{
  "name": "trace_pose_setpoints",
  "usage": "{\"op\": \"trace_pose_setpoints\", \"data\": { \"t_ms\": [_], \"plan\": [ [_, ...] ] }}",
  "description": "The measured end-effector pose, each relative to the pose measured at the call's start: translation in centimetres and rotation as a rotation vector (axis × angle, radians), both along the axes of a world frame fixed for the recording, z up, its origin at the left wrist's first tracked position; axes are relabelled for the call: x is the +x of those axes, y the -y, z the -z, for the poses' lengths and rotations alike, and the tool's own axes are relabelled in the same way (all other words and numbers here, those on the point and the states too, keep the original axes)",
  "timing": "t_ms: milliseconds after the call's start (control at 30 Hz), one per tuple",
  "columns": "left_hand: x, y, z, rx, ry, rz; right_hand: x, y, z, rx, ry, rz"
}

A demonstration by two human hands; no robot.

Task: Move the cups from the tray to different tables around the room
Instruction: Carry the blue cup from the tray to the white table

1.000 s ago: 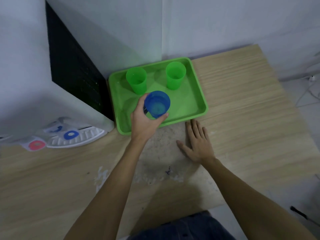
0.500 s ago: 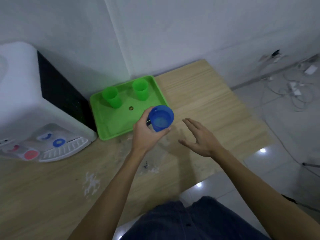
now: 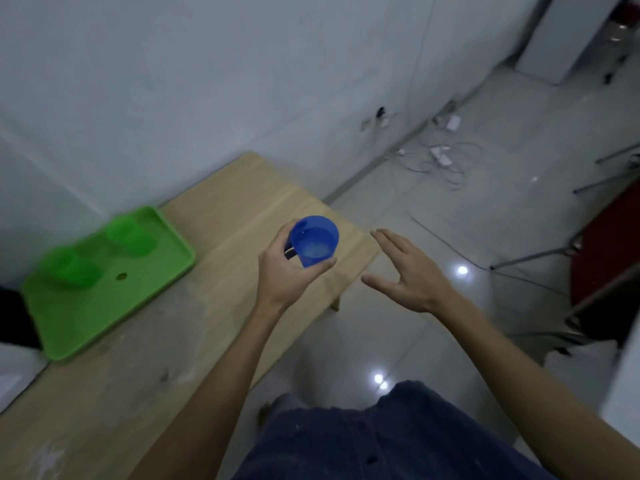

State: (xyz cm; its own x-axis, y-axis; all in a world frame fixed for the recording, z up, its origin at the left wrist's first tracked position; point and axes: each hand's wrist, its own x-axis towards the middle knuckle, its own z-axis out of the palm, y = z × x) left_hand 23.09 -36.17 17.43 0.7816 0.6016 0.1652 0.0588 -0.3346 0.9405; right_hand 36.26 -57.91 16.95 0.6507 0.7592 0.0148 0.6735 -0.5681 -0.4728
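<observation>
Looking down past dark blue trousers (image 3: 381,441), both bare forearms reach out over the near corner of the wooden counter (image 3: 145,368) and the glossy tiled floor (image 3: 433,341) beside it. The left hand (image 3: 287,271) is wrapped around a blue cup (image 3: 314,240), thumb on its left side and fingers (image 3: 323,263) curled under its right side, holding it in the air above the counter's right edge. The cup's long axis leans, mouth tipped up and toward the camera. The right hand (image 3: 412,275) hovers just beside it over the floor, fingers spread and holding nothing. Farther left, a green tray (image 3: 79,313) lies on the counter with two blurred green cups (image 3: 133,233) standing on it. Beyond, white cables (image 3: 443,161) sprawl along the wall (image 3: 207,81).
</observation>
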Motion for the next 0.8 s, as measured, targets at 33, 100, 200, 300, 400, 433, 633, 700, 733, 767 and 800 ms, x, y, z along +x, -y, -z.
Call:
{"op": "trace_pose_setpoints", "data": {
  "t_ms": [33, 100, 200, 300, 400, 433, 633, 700, 733, 767, 800],
  "plan": [
    [1.5, 1.7, -0.2, 0.000, 0.003, 0.037, 0.6, 2.3, -0.1, -0.004, 0.003, 0.043],
    [4.6, 5.1, -0.4, 0.010, 0.006, 0.116, 1.8, 6.7, -0.1, -0.010, 0.011, 0.136],
    [9.6, 10.2, -0.4, 0.020, -0.007, 0.264, 3.2, 13.6, 0.1, -0.028, 0.040, 0.314],
    [14.5, 15.4, 0.3, 0.017, -0.026, 0.435, 4.1, 20.1, 0.5, -0.036, 0.060, 0.500],
    [18.9, 20.9, 0.9, 0.026, -0.020, 0.585, 4.5, 25.8, 0.9, -0.044, 0.040, 0.662],
    [20.4, 22.9, 1.1, 0.030, -0.017, 0.638, 4.6, 27.7, 1.0, -0.041, 0.037, 0.720],
    [28.7, 34.6, 2.3, 0.008, -0.014, 0.912, 5.5, 37.8, 2.2, -0.072, 0.052, 1.019],
    [31.5, 38.7, 2.8, -0.010, -0.017, 0.990, 6.5, 40.7, 3.0, -0.084, 0.034, 1.101],
    [32.9, 40.6, 3.1, -0.012, -0.018, 1.027, 7.1, 42.0, 3.5, -0.088, 0.025, 1.140],
    [34.4, 42.6, 3.4, -0.010, -0.023, 1.062, 7.8, 43.4, 4.0, -0.090, 0.017, 1.178],
    [35.9, 44.6, 3.7, -0.010, -0.032, 1.096, 8.6, 44.7, 4.4, -0.093, 0.006, 1.214]
  ]
}}
